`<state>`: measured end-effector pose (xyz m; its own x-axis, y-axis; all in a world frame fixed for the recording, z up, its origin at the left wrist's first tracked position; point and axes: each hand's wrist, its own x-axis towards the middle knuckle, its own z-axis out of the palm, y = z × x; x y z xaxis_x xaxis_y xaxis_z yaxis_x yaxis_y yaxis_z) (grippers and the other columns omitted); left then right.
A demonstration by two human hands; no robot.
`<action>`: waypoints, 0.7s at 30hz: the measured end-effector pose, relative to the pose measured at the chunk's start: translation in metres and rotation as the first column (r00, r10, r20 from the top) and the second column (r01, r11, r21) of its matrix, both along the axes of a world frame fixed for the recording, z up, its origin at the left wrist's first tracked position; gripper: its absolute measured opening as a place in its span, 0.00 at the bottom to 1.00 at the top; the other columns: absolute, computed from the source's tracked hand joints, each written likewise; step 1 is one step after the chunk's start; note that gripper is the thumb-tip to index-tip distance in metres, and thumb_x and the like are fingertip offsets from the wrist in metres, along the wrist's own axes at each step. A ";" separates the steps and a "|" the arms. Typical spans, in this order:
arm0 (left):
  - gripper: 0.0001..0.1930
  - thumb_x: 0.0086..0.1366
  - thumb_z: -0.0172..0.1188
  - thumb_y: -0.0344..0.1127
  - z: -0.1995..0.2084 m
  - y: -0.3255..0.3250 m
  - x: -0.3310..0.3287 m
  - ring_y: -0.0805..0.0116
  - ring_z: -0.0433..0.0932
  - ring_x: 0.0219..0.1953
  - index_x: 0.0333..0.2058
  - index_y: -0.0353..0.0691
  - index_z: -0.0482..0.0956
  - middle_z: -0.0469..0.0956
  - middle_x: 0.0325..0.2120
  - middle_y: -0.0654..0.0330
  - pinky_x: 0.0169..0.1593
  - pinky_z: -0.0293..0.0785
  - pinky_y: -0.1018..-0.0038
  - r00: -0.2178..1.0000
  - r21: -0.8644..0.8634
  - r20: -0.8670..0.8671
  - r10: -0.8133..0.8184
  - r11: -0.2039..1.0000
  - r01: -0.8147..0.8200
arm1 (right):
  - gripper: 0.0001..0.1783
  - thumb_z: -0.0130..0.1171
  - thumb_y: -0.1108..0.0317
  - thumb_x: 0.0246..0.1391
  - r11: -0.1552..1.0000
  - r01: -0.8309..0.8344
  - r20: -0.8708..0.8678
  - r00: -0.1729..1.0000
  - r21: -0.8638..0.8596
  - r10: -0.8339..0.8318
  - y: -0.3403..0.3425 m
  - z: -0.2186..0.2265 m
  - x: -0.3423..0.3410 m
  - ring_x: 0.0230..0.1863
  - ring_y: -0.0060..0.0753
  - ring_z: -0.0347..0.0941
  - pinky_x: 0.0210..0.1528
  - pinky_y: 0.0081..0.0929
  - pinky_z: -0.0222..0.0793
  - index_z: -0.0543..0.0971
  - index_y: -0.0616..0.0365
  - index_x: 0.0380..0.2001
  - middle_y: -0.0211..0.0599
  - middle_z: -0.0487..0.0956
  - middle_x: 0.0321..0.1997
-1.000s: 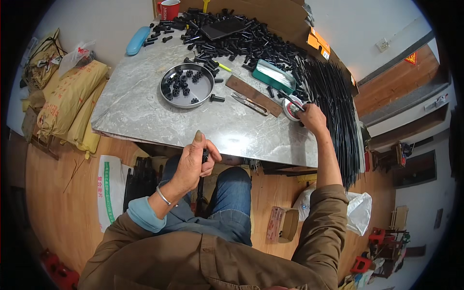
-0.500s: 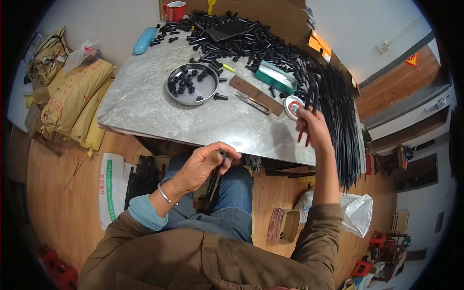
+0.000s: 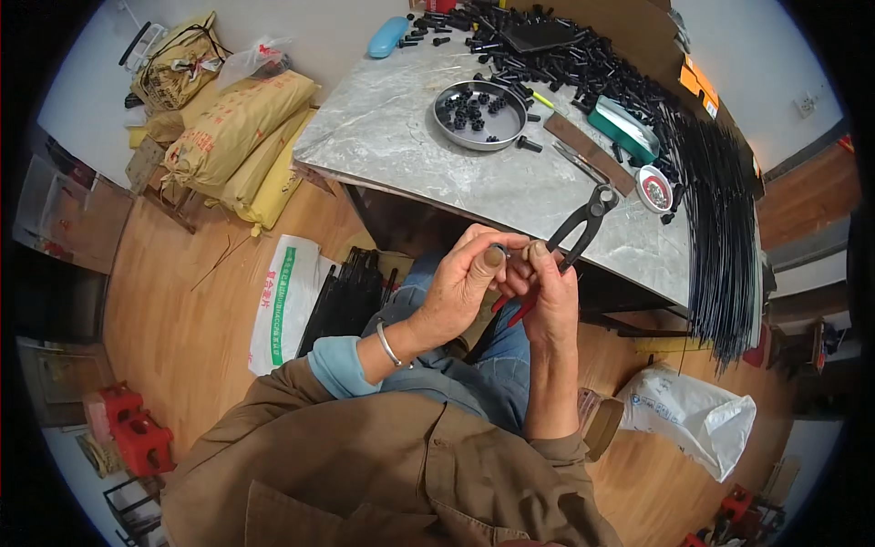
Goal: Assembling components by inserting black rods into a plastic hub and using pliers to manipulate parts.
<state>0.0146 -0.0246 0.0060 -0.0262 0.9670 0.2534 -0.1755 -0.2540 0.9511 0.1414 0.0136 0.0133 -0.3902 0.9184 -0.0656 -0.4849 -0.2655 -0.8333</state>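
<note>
My left hand (image 3: 463, 284) is closed on a small dark round-ended part (image 3: 499, 250), pinched between thumb and forefinger; most of it is hidden. Beside it, fingers close to the left fingertips, my right hand (image 3: 553, 296) grips pincers (image 3: 591, 215) with a black head and red handles. The pincers' head points up and away, over the table's near edge. Whether the right fingertips also hold something small I cannot tell. Both hands are above my lap, in front of the grey table (image 3: 401, 118).
A round metal tray (image 3: 508, 126) holds small black parts. Behind lie many black bolts (image 3: 602, 77). Near the right are a white dish (image 3: 653, 189), a green box (image 3: 624, 128), a brown bar (image 3: 583, 146) and long black rods (image 3: 725, 246). Sacks (image 3: 241, 132) are stacked left.
My right hand has come from beside the white dish to my left hand, bringing the pincers. The left hand still pinches the dark part. The view has swung left.
</note>
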 end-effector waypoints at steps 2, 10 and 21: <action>0.27 0.69 0.42 0.53 -0.001 -0.005 0.002 0.78 0.65 0.32 0.48 0.33 0.72 0.63 0.34 0.64 0.37 0.65 0.81 1.000 0.018 -0.017 0.013 1.000 -0.013 | 0.14 0.52 0.61 0.60 0.989 0.139 0.116 0.983 0.055 -0.145 -0.007 0.003 -0.003 0.19 0.18 0.60 0.21 0.19 0.57 0.70 0.57 0.23 0.24 0.63 0.18; 0.28 0.70 0.41 0.54 0.005 -0.013 0.004 0.78 0.65 0.32 0.51 0.32 0.71 0.64 0.35 0.64 0.37 0.65 0.81 0.997 -0.028 0.003 0.080 0.996 -0.080 | 0.11 0.55 0.62 0.59 0.972 0.152 0.209 0.959 0.180 -0.189 -0.019 0.004 -0.004 0.19 0.17 0.63 0.21 0.16 0.59 0.74 0.61 0.30 0.27 0.70 0.19; 0.31 0.70 0.38 0.56 0.005 -0.011 -0.001 0.79 0.67 0.34 0.51 0.31 0.72 0.65 0.39 0.64 0.38 0.66 0.81 0.999 -0.084 0.050 -0.008 0.996 0.013 | 0.12 0.53 0.62 0.61 0.972 0.096 0.230 0.962 0.214 -0.146 -0.020 -0.006 -0.004 0.23 0.18 0.65 0.26 0.17 0.64 0.73 0.62 0.35 0.30 0.73 0.23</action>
